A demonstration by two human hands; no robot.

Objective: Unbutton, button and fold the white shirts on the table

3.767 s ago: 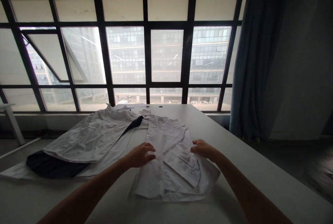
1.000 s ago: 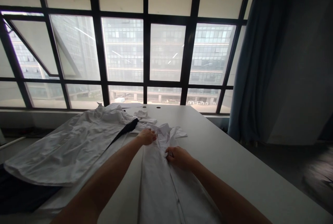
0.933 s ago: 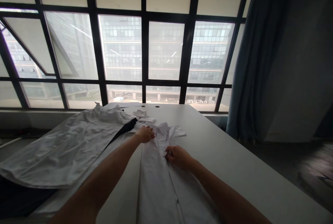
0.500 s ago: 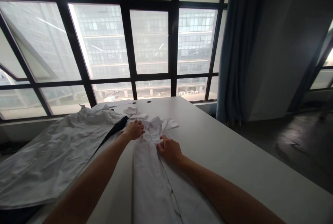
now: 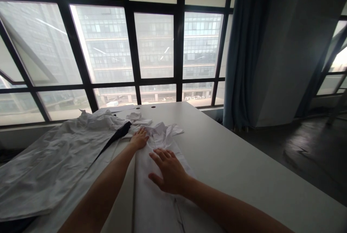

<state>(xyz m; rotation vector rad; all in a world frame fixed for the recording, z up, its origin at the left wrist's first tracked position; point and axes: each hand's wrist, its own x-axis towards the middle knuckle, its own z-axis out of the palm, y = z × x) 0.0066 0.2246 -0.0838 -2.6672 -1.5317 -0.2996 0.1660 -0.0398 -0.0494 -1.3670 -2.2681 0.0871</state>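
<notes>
A white shirt (image 5: 151,197) lies lengthwise on the white table, its collar (image 5: 159,129) at the far end and its front opening running toward me. My left hand (image 5: 139,138) rests flat near the collar on the shirt's left side, fingers stretched out. Over the middle of the shirt is my right hand (image 5: 170,171), palm down with the fingers spread and the thumb apart. Neither hand grips the cloth. Whether the right palm touches the fabric or hovers just above it, I cannot tell.
More white garments (image 5: 62,160) are spread on the left, with a dark strip of cloth (image 5: 116,136) between them and the shirt. The white table (image 5: 230,168) extends right. Behind it stand dark-framed windows (image 5: 154,45) and a blue curtain (image 5: 241,63).
My right hand has left the shirt's front opening near the collar, come toward me and spread its fingers. My left hand has flattened at nearly the same place.
</notes>
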